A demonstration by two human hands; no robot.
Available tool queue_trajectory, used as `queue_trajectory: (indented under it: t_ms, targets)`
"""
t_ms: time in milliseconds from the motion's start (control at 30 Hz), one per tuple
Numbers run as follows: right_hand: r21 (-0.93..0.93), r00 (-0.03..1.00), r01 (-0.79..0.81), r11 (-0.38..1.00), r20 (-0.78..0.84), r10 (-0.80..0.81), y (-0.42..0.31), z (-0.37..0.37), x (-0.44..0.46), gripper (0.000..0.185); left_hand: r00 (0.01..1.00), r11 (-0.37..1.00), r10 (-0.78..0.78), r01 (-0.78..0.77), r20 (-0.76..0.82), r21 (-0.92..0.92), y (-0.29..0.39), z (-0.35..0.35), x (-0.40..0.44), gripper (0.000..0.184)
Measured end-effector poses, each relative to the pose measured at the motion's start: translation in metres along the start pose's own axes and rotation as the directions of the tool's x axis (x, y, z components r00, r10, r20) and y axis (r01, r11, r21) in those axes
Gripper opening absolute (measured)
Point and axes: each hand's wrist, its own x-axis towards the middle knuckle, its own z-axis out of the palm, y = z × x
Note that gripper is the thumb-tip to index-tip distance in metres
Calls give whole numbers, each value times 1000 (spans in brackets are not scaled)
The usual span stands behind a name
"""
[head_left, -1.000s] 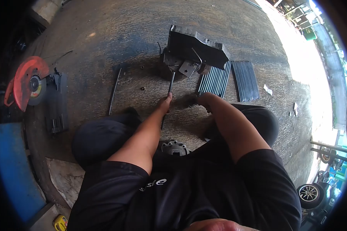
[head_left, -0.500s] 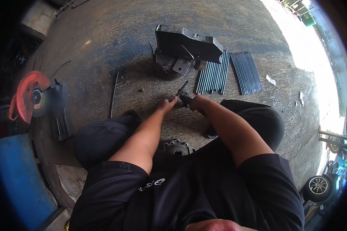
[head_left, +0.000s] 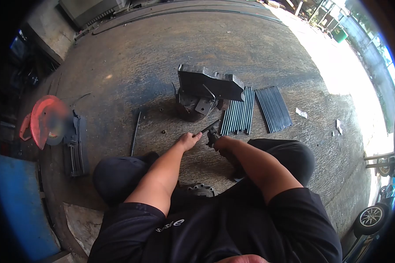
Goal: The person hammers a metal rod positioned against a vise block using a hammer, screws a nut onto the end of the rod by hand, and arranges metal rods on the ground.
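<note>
Apparently at the step of aligning, at twelve o'clock, the dark rod [head_left: 210, 126] gripped in the left hand [head_left: 189, 141] and the dark tool [head_left: 212, 137] held in the right hand [head_left: 225, 143] — next calling for steadiness.

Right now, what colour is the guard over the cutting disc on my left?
The guard is orange-red; the head view shows it best.

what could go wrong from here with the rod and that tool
With the tool so near the bare left grip, a slip of the right grip might scrape it. The rod juts toward the stand, so it could knock against it. The rods laid side by side near the right grip might scatter if bumped.
</note>
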Motion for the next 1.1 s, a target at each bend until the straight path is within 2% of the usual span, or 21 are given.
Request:
queue_trajectory:
  t_ms: [33, 100, 133, 200, 233, 300, 333, 400, 467, 533, 567, 600, 667, 733, 767, 833, 867, 900, 967, 1033, 1100]
  targets:
    - [-5, 1000, 0, 1000, -17, 0, -1, -2, -5, 23, 1000, 1000, 14, -14, -11, 2, 2, -8, 0, 74]
    - [373, 962, -217, 902, -74, 262, -9, -7, -29, 21, 992, 996, 93, -93, -81, 3, 8, -22, -1, 74]
    - [370, 961, -212, 904, -92, 262, -14, -13, -43, 21, 986, 993, 121, -119, -119, 17, 21, -34, -12, 72]
    - [545, 979, -101, 832, -95, 181, -23, -26, -73, 23, 976, 990, 140, -144, -165, -12, 36, -46, -18, 70]
    - [538, 978, -94, 838, -110, 180, -29, -30, -88, 23, 970, 987, 142, -153, -198, -42, 41, -50, -20, 69]
    - [704, 946, -44, 709, -198, 255, -45, -39, -119, 21, 958, 987, 145, -159, -248, -35, 51, -54, -19, 65]
    - [699, 945, -34, 714, -210, 251, -53, -43, -138, 21, 941, 984, 156, -176, -300, -40, 55, -55, -18, 62]
    - [746, 920, 160, 647, -350, 176, -68, -53, -178, 29, 918, 978, 178, -204, -356, -37, 62, -58, -15, 59]
    - [721, 879, 240, 650, -446, 170, -80, -63, -212, 33, 855, 946, 208, -300, -476, -126, 72, -66, -6, 53]
    - [606, 754, 424, 673, -648, 109, -77, -72, -212, 42, 819, 932, 260, -352, -511, -90, 85, -80, -3, 50]
    - [599, 748, 433, 673, -656, 103, -76, -78, -214, 42, 790, 920, 297, -386, -537, -60, 89, -88, -1, 48]
    - [563, 678, 503, 655, -728, 105, -79, -88, -221, 43, 784, 920, 299, -389, -544, -55, 97, -100, -1, 48]
    - [457, 532, 591, 665, -840, 104, -89, -107, -242, 45, 828, 950, 310, -255, -468, 179, 118, -124, -7, 46]
    - [338, 419, 681, 649, -907, 33, -86, -137, -244, 47, 862, 943, 299, -202, -410, 263, 132, -145, -11, 45]
    - [377, 492, 673, 636, -871, -4, -73, -153, -246, 46, 892, 925, 281, -154, -354, 347, 137, -154, -9, 44]
    - [399, 495, 712, 577, -869, -11, -62, -171, -243, 28, 934, 899, 244, -116, -262, 421, 140, -170, 4, 46]
    - [400, 495, 713, 576, -869, -10, -54, -171, -230, 28, 946, 860, 251, -120, -206, 496, 140, -176, 9, 46]
    - [376, 471, 696, 611, -882, 6, -42, -168, -210, 30, 956, 816, 252, -127, -149, 564, 144, -180, 11, 47]
    - [366, 457, 676, 639, -889, 26, -37, -170, -194, 32, 966, 815, 190, -56, -174, 577, 154, -183, 2, 47]
    - [546, 573, 528, 650, -795, 202, -45, -166, -190, 47, 966, 803, 195, -58, -170, 594, 158, -181, -5, 46]
    - [584, 611, 532, 613, -766, 198, -49, -166, -183, 50, 946, 791, 258, -90, -197, 605, 158, -179, -11, 43]
